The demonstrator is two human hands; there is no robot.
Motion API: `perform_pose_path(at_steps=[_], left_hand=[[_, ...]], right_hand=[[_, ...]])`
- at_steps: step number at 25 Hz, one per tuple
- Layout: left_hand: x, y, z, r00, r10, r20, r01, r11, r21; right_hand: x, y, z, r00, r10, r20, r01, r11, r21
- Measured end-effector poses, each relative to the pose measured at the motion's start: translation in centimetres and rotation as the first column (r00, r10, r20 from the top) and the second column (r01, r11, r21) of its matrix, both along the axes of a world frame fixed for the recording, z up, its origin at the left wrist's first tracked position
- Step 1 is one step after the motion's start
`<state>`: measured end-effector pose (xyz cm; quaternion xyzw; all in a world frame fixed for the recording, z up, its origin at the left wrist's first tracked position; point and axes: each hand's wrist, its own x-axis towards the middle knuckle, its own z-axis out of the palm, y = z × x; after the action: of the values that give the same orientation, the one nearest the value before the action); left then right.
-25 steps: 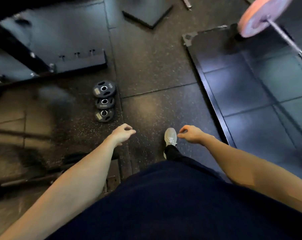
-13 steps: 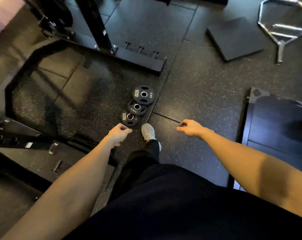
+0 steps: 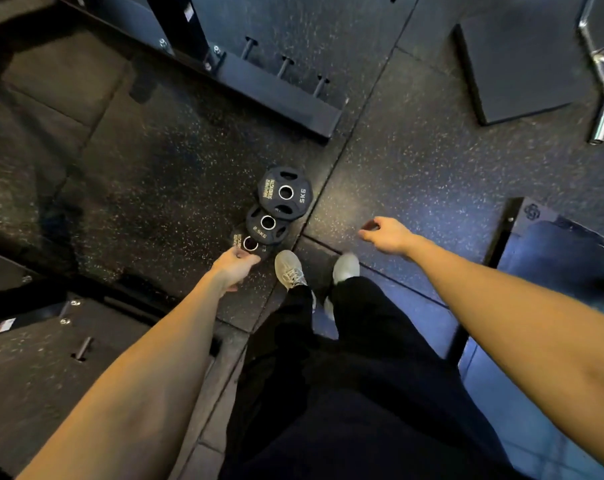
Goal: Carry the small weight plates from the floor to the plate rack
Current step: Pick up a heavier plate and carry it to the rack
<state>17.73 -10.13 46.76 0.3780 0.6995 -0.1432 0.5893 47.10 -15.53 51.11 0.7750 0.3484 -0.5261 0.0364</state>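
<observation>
Your left hand [image 3: 236, 266] hangs at frame centre, fingers loosely curled; your right hand [image 3: 388, 234] reaches forward at centre right, fingers relaxed, empty.

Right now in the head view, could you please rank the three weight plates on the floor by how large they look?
1. 5 kg plate, clearly largest.
2. 2.5 kg plate.
3. Nearest plate, partly hidden by the left hand and the 2.5 kg plate; it may match the 2.5 kg plate, so the order of these two is unsure.
</observation>
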Motion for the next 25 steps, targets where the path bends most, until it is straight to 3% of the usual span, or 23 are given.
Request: perform_pose_path(at_steps=[5,12,15,20,25], left_hand=[[1.5,4.6,-11.2,0.994,0.104,-0.039,-0.108,0.987,-0.119],[5.9,8.9,-37.3,0.954,0.281,-0.107,-0.294,0.946,-0.134],[8.6,10.6,-45.8,0.909,0.391,-0.144,-0.408,0.905,-0.116],[12.7,12.7,-55.7,0.834,0.528,-0.161,-0.535,0.845,-0.007],[15.5,13.1,-60.6,0.656,0.685,-0.315,-0.690,0.715,0.118]], right_hand=[[2.6,10.0,-12.0,0.996,0.089,0.004,-0.088,0.995,-0.049],[4.6,23.0,-38.0,0.971,0.232,0.051,-0.230,0.972,-0.046],[4.2,26.9,-48.1,0.947,0.310,0.085,-0.308,0.951,-0.035],[2.6,30.7,-61.5,0.890,0.426,0.161,-0.439,0.897,0.052],[1.6,32.2,-67.5,0.795,0.578,0.184,-0.592,0.806,0.026]])
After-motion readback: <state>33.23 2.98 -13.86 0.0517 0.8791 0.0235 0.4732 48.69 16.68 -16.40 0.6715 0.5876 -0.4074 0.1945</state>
